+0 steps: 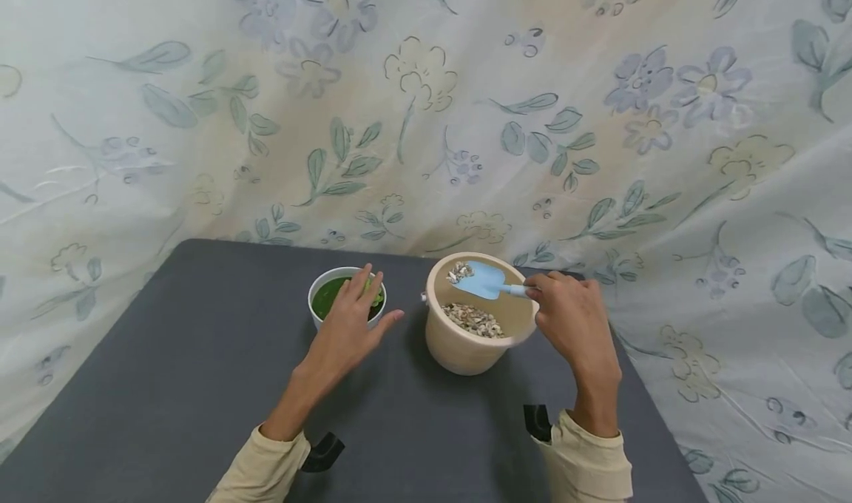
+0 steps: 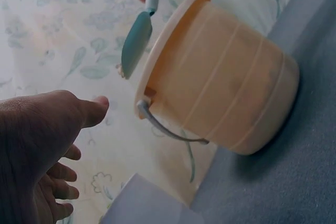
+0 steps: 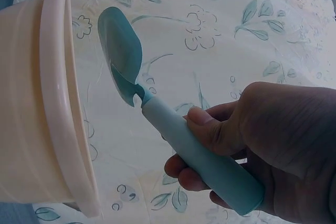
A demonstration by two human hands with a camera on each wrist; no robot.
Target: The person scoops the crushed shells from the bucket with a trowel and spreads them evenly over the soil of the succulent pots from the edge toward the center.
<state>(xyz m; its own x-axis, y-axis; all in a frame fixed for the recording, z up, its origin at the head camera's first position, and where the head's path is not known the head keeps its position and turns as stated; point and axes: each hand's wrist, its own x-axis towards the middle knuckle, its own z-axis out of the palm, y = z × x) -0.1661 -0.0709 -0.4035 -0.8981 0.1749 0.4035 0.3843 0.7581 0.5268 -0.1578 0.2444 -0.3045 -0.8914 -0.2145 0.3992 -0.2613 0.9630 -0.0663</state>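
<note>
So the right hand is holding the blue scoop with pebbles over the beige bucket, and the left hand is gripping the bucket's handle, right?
Not quite. The left hand rests open over the small white pot, not on the bucket's handle, as the head view shows. The right hand does hold the blue scoop over the beige bucket.

The left hand (image 1: 349,318) covers part of the white pot (image 1: 328,281) and its green contents. The bucket (image 3: 37,103) is cut off by the right wrist view's left edge.
</note>
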